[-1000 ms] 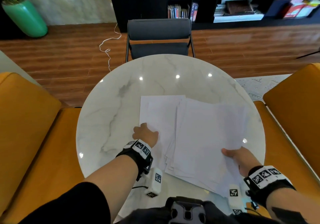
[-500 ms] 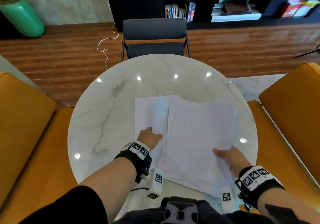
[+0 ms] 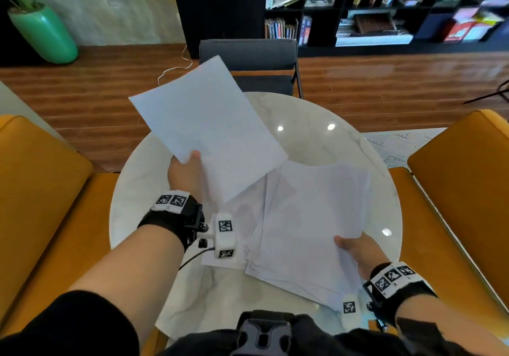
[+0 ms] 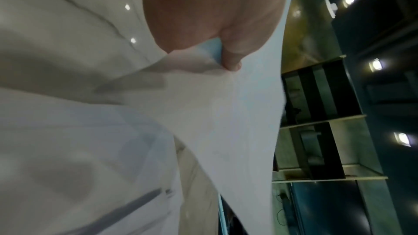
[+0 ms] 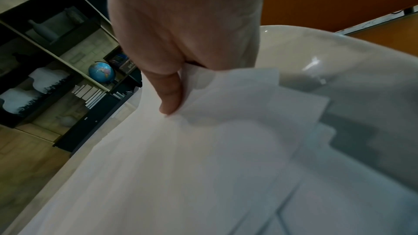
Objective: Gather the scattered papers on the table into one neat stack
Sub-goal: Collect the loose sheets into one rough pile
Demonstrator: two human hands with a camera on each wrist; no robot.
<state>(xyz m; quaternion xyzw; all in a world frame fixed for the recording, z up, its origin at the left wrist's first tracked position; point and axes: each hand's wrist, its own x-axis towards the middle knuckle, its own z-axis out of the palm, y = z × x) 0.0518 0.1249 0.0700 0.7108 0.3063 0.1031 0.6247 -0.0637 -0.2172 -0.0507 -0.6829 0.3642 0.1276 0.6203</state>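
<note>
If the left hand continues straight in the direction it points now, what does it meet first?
Probably nothing close: the left hand, pinching a lifted sheet, points over bare table toward the grey chair. Depth is unclear.

White papers (image 3: pixel 311 218); grey-veined white marble table (image 3: pixel 137 190); orange seats (image 3: pixel 41 190)

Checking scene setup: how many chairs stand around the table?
3: a grey chair at the table's far side, an orange chair left of it, and another orange chair right. Any nearer seat is hidden.
</note>
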